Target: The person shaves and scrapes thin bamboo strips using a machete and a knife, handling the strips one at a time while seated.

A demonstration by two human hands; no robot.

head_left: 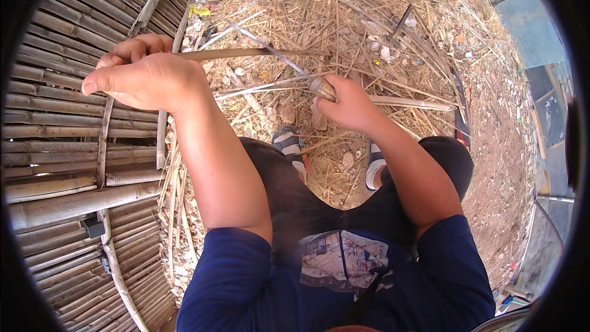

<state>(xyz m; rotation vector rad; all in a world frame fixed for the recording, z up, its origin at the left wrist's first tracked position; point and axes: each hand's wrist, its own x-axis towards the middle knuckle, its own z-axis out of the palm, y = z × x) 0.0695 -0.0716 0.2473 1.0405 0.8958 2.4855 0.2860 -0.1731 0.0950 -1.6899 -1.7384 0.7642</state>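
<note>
My left hand [147,74] is raised in front of the slatted wall, its fingers curled round a bamboo strip [230,53] and the thumb pointing left. From behind that wrist the strip runs to the right, its far end over the littered ground. Lower and to the right, my right hand [347,104] grips a knife [322,88] by its stubby wooden handle. The thin blade slants up and left, crossing the strip near its middle. Whether the edge touches the strip I cannot tell. The end of the strip inside my left hand is hidden.
A bamboo slat wall [55,117] stands close on my left. Bamboo shavings [307,12] and splints cover the ground ahead, with a dark metal tool [401,22] among them. My sandalled feet [289,144] are below. Blue-grey sheets [534,31] stand at the right.
</note>
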